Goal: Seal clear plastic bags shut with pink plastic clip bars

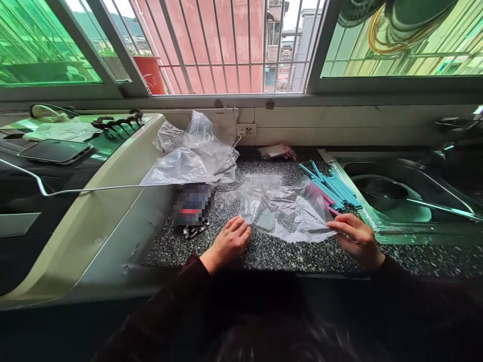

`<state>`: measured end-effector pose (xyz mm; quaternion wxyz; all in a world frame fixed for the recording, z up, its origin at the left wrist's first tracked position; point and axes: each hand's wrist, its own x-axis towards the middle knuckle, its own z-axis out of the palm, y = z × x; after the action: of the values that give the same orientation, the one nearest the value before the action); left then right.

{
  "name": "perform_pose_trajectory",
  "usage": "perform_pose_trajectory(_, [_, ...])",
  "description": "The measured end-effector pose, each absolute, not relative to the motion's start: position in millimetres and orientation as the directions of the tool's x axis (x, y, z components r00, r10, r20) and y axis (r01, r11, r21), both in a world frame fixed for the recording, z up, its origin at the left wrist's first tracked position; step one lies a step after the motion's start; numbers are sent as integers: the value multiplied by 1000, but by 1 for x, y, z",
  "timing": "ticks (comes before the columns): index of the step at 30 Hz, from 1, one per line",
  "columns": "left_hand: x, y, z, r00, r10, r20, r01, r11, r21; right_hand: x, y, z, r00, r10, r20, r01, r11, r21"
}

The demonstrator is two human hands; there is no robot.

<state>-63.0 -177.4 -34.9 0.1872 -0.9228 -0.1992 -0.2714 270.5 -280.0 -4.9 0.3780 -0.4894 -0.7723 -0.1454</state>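
Observation:
A clear plastic bag (287,213) is stretched out low over the speckled counter (279,256). My left hand (230,239) pinches its left corner, fingers curled together. At the opposite corner, my right hand (356,239) grips the edge between thumb and fingers. Beyond the right hand lie several turquoise strips (332,186), with a few pink strips (320,193) partly under the bag. Left of the bag, a phone (192,203) with a blurred-out screen lies flat, and a beaded strap (195,230) trails from its near end.
A heap of clear plastic bags (196,151) sits at the back left, beside the cream-edged appliance (113,196). A white cable (94,190) crosses there. A small packet (277,152) lies near the wall socket (246,130). The sink (396,234) on the right holds a dark bowl (381,190).

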Motion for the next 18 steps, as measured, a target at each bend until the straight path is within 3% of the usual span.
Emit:
perform_pose_trajectory(8, [-93,-199,-42,777,333,534,472,-870,-144,269,-296,-25,-306,729,613,875,469,-121])
perform_pose_trajectory(13, [-107,-212,-32,820,309,482,384,-921,-64,271,-305,-18,-454,731,509,816,570,-91])
perform_pose_trajectory(16, [-110,-212,-19,769,304,562,367,-930,1,281,-302,-4,-483,726,489,782,609,-133])
perform_pose_trajectory(18, [-105,-206,-10,708,354,612,424,-905,33,287,-291,4,-398,743,538,807,563,-179])
